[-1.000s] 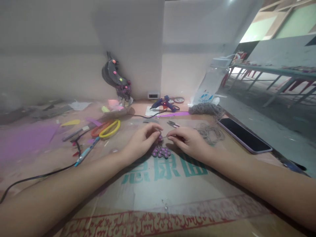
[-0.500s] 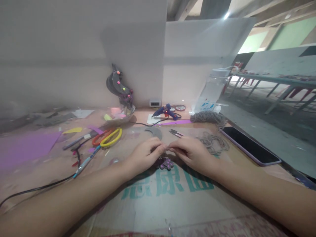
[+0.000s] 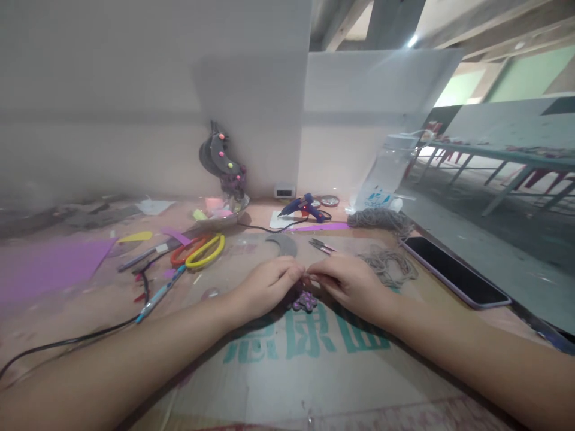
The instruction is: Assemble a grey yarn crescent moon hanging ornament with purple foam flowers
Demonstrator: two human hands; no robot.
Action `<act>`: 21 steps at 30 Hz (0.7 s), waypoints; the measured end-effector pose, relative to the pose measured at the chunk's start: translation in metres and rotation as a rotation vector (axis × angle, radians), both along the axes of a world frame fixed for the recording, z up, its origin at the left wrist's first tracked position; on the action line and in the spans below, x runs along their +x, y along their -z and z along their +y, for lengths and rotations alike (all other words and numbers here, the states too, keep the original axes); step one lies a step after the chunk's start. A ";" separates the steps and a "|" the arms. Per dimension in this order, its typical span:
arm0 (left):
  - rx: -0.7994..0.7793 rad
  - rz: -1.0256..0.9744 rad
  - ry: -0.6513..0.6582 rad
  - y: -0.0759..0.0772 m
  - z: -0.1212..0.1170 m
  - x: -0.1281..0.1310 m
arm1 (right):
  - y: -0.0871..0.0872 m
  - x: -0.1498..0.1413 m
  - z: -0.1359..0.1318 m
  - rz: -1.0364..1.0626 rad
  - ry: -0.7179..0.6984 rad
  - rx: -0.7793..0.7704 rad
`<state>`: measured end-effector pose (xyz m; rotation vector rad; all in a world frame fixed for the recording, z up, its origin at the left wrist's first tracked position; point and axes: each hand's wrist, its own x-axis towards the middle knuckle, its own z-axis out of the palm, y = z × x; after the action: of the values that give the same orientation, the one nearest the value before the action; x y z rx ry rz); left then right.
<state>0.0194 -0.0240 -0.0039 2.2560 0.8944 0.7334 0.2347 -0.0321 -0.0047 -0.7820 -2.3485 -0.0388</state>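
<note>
My left hand (image 3: 272, 284) and my right hand (image 3: 353, 284) meet over the cardboard mat. Both are closed in a pinch, thumbs against fingers, with the fingertips almost touching. Whatever lies between them is too small to make out. Directly below the fingertips is a purple-and-grey flower-like piece (image 3: 304, 301), partly covered by my left hand; whether it is held or lying down I cannot tell. Just beyond the hands are a grey crescent cutout (image 3: 282, 244) and small thread snips (image 3: 321, 245). Loose grey yarn (image 3: 390, 267) lies beside my right hand.
A blue glue gun (image 3: 305, 208) with a red light rests at the back. Scissors with a yellow handle (image 3: 205, 251) and a blue corded tool (image 3: 162, 293) lie left. A phone (image 3: 456, 272), yarn skein (image 3: 381, 220) and water bottle (image 3: 384, 170) stand or lie right. A decorated grey crescent (image 3: 222, 157) rises behind.
The view has tilted slightly, so everything sits a little lower. Both hands keep nearly the same pinch, with only a slight shift of the fingers.
</note>
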 end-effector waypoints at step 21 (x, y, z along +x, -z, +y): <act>-0.016 -0.051 -0.083 -0.002 0.002 0.000 | 0.000 0.001 -0.002 0.024 0.015 -0.029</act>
<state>0.0196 -0.0219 -0.0023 2.1872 0.9703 0.8140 0.2362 -0.0343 -0.0052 -0.8101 -2.3252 -0.0025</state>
